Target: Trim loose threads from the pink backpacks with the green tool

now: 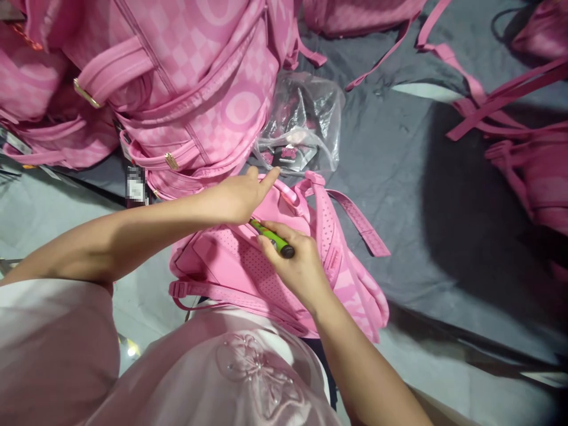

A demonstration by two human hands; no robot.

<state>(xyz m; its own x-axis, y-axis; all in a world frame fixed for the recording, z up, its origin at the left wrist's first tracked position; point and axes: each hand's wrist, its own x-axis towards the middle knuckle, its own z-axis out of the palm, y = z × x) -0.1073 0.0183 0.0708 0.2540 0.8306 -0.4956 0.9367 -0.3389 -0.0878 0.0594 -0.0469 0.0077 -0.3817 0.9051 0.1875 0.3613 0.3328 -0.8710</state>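
A pink backpack (248, 260) lies in front of me with its dotted back panel and straps facing up. My left hand (244, 195) is at its upper part, closed on the fabric as far as I can see. One finger points out toward the top handle (286, 192), and the other fingers are mostly hidden. In my right hand (299, 260) is a green stick-shaped tool (270, 235) with a black end, gripped between thumb and fingers. Its far end meets the backpack right beside my left hand, where the tip is hidden.
Large pink checkered backpacks (195, 77) are piled at the upper left, with hanging tags (136, 186). A clear plastic bag (310, 112) with a black card inside lies beyond my hands. More pink bags (545, 171) with loose straps rest on the grey cloth (390, 177) at right.
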